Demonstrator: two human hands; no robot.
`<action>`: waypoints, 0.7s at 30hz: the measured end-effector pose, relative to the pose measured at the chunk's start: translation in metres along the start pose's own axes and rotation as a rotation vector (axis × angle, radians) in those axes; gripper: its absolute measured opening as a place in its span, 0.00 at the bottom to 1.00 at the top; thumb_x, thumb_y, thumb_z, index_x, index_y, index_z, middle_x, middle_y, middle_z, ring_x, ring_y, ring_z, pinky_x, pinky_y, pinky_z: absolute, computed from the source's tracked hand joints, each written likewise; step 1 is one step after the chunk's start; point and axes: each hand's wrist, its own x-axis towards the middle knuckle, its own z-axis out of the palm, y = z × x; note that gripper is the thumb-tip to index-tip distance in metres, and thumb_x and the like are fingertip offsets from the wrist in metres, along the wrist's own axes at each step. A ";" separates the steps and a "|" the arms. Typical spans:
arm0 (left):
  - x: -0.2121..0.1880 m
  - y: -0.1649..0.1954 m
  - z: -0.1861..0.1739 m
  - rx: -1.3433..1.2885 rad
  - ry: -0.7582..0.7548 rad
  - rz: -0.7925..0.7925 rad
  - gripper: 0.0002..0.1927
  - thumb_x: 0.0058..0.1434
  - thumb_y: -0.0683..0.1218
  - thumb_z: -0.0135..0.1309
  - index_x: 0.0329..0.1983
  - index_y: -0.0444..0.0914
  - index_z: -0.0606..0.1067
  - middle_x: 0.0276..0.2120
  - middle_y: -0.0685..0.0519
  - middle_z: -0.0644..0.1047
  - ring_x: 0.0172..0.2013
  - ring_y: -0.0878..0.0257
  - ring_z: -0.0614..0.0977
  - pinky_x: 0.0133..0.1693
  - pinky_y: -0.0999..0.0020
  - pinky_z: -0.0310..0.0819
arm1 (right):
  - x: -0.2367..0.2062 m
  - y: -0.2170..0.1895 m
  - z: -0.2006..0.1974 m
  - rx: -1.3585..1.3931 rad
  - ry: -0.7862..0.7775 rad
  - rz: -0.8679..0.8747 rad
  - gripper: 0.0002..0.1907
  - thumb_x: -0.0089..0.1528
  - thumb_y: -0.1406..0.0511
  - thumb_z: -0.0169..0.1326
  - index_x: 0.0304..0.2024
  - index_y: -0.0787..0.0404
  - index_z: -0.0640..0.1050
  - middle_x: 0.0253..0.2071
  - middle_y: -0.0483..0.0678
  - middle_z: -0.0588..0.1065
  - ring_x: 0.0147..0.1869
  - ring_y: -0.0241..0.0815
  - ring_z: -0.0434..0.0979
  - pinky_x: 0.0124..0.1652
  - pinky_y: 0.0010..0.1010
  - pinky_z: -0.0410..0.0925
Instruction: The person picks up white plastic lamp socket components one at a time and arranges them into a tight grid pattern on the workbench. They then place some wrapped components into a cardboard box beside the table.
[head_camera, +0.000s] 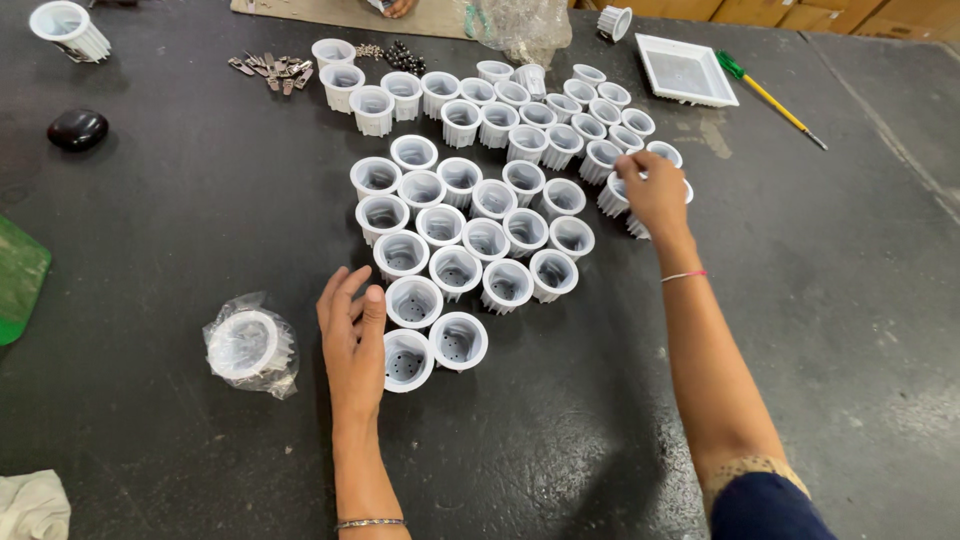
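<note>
Several white ribbed plastic cups (470, 235) stand upright in a tight cluster on a dark table (180, 230). My left hand (352, 335) lies flat with fingers apart, its thumb touching the cup (407, 359) at the cluster's near edge. My right hand (655, 193) reaches to the cluster's right side, fingers curled around a white cup (612, 194) that lies tilted there. More cups (520, 115) form rows further back.
A plastic-wrapped cup (250, 347) lies left of my left hand. Small metal clips (270, 68), dark screws (408, 58), a black oval object (77, 129), a white square tray (685, 70) and a yellow-handled brush (775, 100) sit around the table. Another person's hand (398, 8) is at the far edge.
</note>
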 end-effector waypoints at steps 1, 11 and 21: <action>0.000 -0.001 0.000 -0.002 -0.003 0.003 0.26 0.70 0.59 0.48 0.63 0.39 0.72 0.71 0.47 0.61 0.57 0.56 0.76 0.53 0.63 0.73 | 0.001 0.008 -0.005 -0.079 0.024 0.011 0.20 0.67 0.50 0.54 0.39 0.58 0.85 0.35 0.53 0.81 0.39 0.55 0.80 0.41 0.45 0.70; 0.001 -0.001 0.001 0.010 -0.006 -0.005 0.26 0.69 0.58 0.48 0.62 0.38 0.73 0.71 0.47 0.61 0.56 0.57 0.76 0.52 0.64 0.73 | -0.017 0.006 -0.003 -0.111 -0.232 -0.057 0.19 0.62 0.51 0.58 0.40 0.58 0.85 0.35 0.52 0.82 0.35 0.50 0.82 0.39 0.41 0.71; 0.002 -0.004 0.000 -0.014 -0.028 0.014 0.27 0.70 0.59 0.47 0.64 0.38 0.72 0.71 0.46 0.59 0.56 0.58 0.76 0.54 0.64 0.72 | -0.031 0.011 -0.026 0.185 -0.152 0.017 0.17 0.65 0.56 0.56 0.39 0.63 0.84 0.32 0.47 0.83 0.30 0.39 0.76 0.32 0.35 0.69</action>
